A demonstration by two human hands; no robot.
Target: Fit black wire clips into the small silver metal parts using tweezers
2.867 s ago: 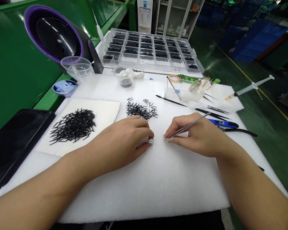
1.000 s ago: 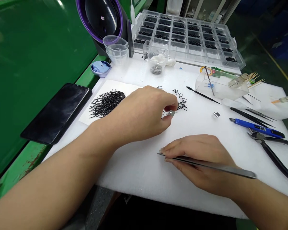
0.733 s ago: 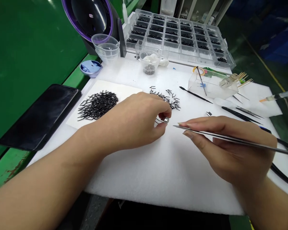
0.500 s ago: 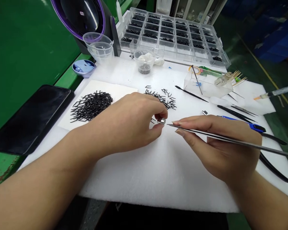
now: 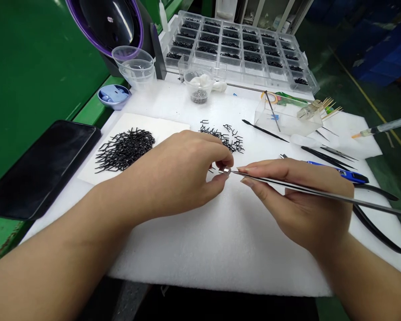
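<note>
Between thumb and index finger, my left hand (image 5: pixel 190 171) pinches a small metal piece (image 5: pixel 227 170). My right hand (image 5: pixel 297 191) grips metal tweezers (image 5: pixel 321 193), whose tips reach the right side of the metal piece. Whether anything is between the tips is too small to tell. Just beyond my fingers lies a loose group of small black forked pieces (image 5: pixel 235 143). A denser pile of black pieces (image 5: pixel 127 149) rests on a white sheet (image 5: pixel 169 126), left of my left hand.
A compartment box (image 5: pixel 250 67) with black pieces stands at the back, near clear cups (image 5: pixel 138 73). A black tablet-like slab (image 5: pixel 42 167) lies left. On the right are a clear tray (image 5: pixel 287 122), a blue-handled tool (image 5: pixel 356 177) and a syringe (image 5: pixel 384 127).
The tweezers in my right hand have moved left, and their tips now meet the metal piece. My left hand keeps its pinch. The whole view has shifted slightly.
</note>
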